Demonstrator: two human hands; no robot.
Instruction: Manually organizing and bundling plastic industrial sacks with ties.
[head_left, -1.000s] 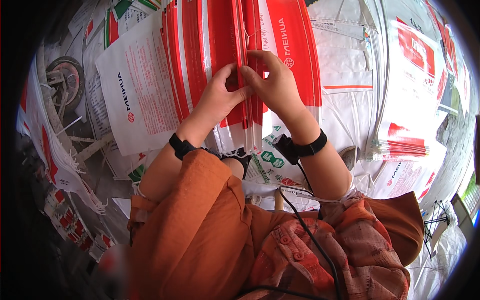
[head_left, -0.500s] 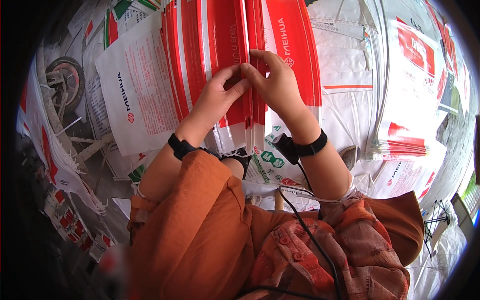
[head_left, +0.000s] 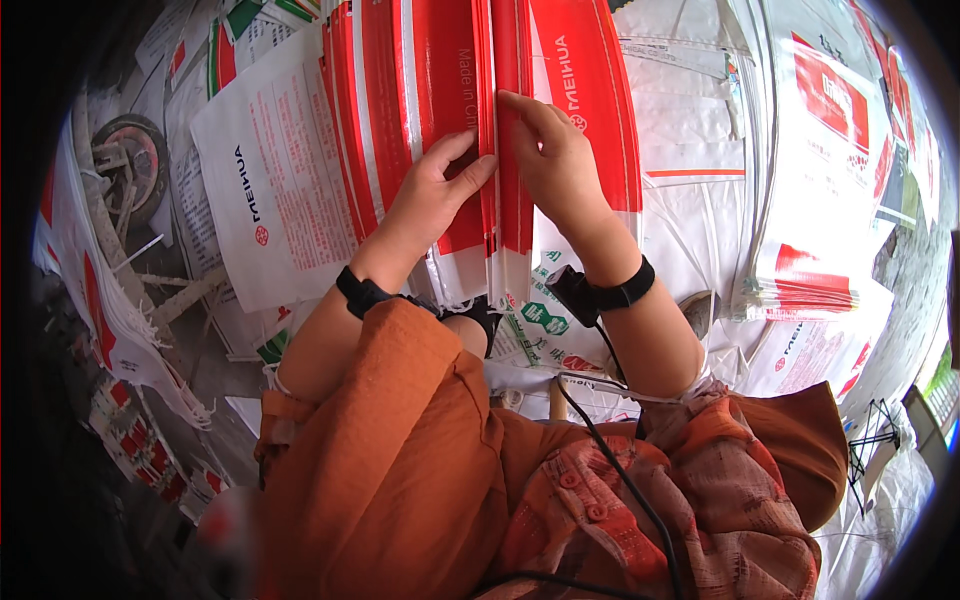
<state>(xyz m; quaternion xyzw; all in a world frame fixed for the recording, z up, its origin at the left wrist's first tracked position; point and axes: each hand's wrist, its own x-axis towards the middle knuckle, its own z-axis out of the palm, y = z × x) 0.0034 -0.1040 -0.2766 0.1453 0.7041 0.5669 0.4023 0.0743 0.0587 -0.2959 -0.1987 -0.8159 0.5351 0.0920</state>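
A pile of red-and-white woven plastic bags [head_left: 440, 90] lies in front of me, with the edges of several bags standing up as a narrow ridge in the middle. On the left side of this ridge is my left hand [head_left: 430, 190], its thumb and curled fingers closed at the bag edges. My right hand [head_left: 560, 165] presses from the other side, fingers bent with their tips at the ridge and the thumb mostly hidden. Beyond the right hand lies a red bag flap [head_left: 590, 90] with a stitched edge.
To the left, a white printed bag [head_left: 275, 170] is spread out, and a small wheel [head_left: 135, 165] on a frame stands beyond it. More stacked white bags [head_left: 810, 180] lie at the right. A black cable [head_left: 625, 460] runs down over my clothes from the right wrist.
My hands have drawn slightly apart at the ridge. The right thumb has slipped off its top, and the left thumb remains against its side.
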